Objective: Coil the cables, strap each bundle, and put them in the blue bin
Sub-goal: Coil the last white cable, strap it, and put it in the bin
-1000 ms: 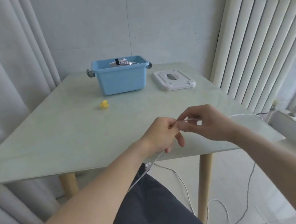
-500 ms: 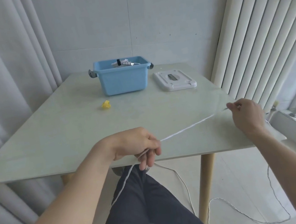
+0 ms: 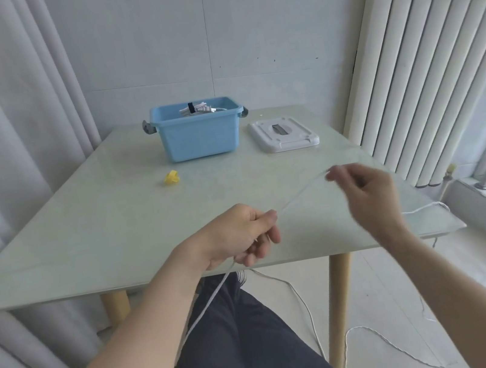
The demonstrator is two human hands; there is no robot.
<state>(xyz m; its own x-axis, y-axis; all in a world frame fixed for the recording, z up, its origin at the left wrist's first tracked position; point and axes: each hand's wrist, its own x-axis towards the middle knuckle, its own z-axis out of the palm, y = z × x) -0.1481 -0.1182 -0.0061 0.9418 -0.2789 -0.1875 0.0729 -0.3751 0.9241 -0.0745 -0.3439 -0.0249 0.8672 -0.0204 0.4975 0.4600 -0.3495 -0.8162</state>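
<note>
Left hand over near edge of surface, fingers curled round white cable; right hand raised to the right + a bit farther, blurred, fingertips look to be pinching same cable, w/ a taut span betw the two. Rest of cable drops from left hand past the lap and trails in loops on floor, near right. Blue bin at far center w/ strapped bundles inside, white lid just right of it, yellow strap near-left of bin.
</note>
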